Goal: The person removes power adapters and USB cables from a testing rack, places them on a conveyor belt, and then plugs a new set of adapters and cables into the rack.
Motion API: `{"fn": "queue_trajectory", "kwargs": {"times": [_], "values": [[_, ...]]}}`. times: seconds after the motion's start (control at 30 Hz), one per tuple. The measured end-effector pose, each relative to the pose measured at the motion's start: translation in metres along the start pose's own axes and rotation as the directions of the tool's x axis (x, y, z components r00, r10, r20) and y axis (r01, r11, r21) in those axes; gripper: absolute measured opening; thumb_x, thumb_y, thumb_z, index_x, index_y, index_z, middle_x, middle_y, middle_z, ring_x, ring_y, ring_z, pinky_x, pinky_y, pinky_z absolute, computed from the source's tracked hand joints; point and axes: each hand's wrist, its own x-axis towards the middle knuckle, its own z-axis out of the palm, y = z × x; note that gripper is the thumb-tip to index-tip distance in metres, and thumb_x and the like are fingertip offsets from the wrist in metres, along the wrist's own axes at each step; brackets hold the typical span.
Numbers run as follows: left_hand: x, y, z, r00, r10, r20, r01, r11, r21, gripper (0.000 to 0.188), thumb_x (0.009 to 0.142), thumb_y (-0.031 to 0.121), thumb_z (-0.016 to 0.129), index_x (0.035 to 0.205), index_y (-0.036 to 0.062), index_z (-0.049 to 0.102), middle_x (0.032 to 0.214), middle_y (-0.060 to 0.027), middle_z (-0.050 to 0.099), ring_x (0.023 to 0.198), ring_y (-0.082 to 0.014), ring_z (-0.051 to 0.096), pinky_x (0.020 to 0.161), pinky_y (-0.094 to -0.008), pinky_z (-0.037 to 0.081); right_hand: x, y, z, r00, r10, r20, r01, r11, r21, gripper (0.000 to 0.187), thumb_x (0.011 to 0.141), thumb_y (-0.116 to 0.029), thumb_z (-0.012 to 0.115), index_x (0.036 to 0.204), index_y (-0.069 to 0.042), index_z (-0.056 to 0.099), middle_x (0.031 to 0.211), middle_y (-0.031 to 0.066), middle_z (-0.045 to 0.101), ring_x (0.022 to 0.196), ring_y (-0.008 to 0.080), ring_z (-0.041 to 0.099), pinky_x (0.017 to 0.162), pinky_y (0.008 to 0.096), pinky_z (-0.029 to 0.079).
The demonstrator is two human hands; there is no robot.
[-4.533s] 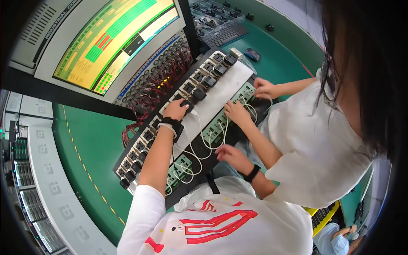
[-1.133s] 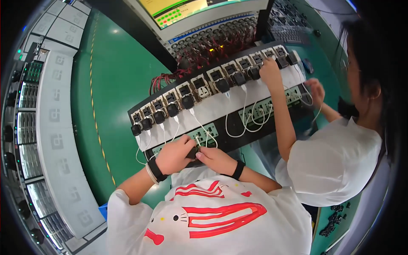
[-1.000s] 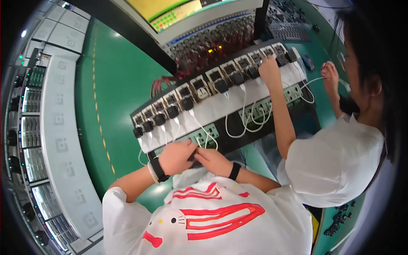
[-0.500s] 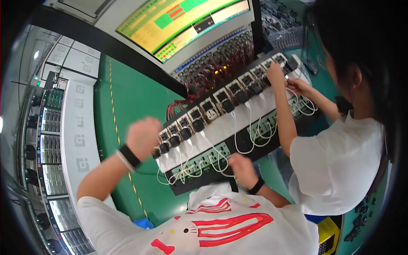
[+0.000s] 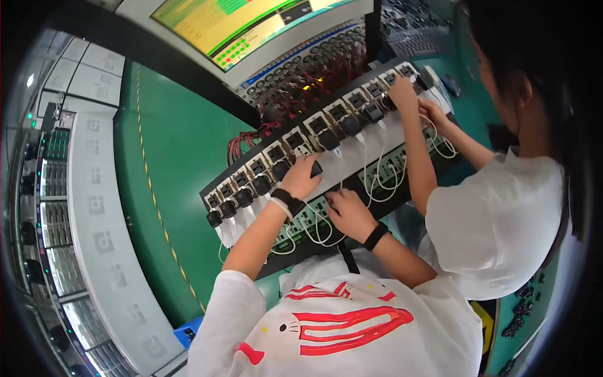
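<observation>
A long row of sockets (image 5: 258, 165) runs diagonally across the bench, with black plug-in chargers (image 5: 244, 197) in many of them and white cables hanging down. My left hand (image 5: 303, 178), wearing a black wristband, is closed on a black charger (image 5: 318, 169) just below a socket with a pale round face (image 5: 303, 151). Nearer to me, my right hand (image 5: 353, 215) is over the green circuit board strip (image 5: 320, 207). Its fingers are curled together near a white cable; what they hold is too small to make out.
At my right a co-worker in a white shirt (image 5: 496, 220) has both hands at the row's far end. Behind the row stand bundled red wires (image 5: 276, 113) and a lit monitor (image 5: 245, 28). A yellow-black striped line (image 5: 154, 207) marks the green floor at left.
My left hand has moved right and down from beyond the row's left end to the middle sockets, now with a charger. My right hand has moved slightly up and left. The view has shifted.
</observation>
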Motion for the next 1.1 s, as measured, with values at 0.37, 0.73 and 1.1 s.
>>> {"fn": "queue_trajectory", "kwargs": {"times": [0.37, 0.73, 1.1], "values": [[-0.085, -0.016, -0.117, 0.943, -0.113, -0.313, 0.076, 0.989, -0.127, 0.044, 0.077, 0.006, 0.062, 0.12, 0.0013, 0.05, 0.113, -0.0129, 0.054, 0.096, -0.0215, 0.056, 0.084, -0.0317, 0.045, 0.132, -0.032, 0.098, 0.967, 0.242, 0.082, -0.213, 0.941, -0.263, 0.06, 0.082, -0.02, 0.058, 0.132, 0.002, 0.034, 0.097, 0.0223, 0.057, 0.084, 0.0364, 0.061, 0.067, 0.0449, 0.051], [-0.146, 0.066, -0.084, 0.985, -0.039, 0.169, 0.067, 0.984, -0.163, 0.058, 0.076, 0.003, 0.062, 0.131, 0.0026, 0.041, 0.13, -0.0197, 0.042, 0.121, -0.0349, 0.042, 0.099, -0.0358, 0.037, 0.014, -0.06, 0.018, 0.866, -0.089, 0.492, -0.378, 0.527, 0.761, 0.047, 0.082, -0.022, 0.067, 0.118, 0.001, 0.046, 0.085, 0.0079, 0.056, 0.057, 0.0107, 0.054, 0.051, 0.0237, 0.046], [-0.128, 0.088, -0.082, 0.968, -0.036, 0.25, 0.043, 0.999, -0.022, 0.048, 0.071, -0.001, 0.063, 0.117, 0.0047, 0.052, 0.106, -0.0148, 0.045, 0.094, -0.0331, 0.054, 0.079, -0.0379, 0.047, 0.0, -0.028, 0.018, 0.904, -0.158, 0.397, -0.135, 0.776, 0.617, 0.035, 0.094, -0.031, 0.047, 0.082, 0.001, 0.057, 0.072, 0.0137, 0.061, 0.065, 0.0284, 0.06, 0.061, 0.0374, 0.045]]}}
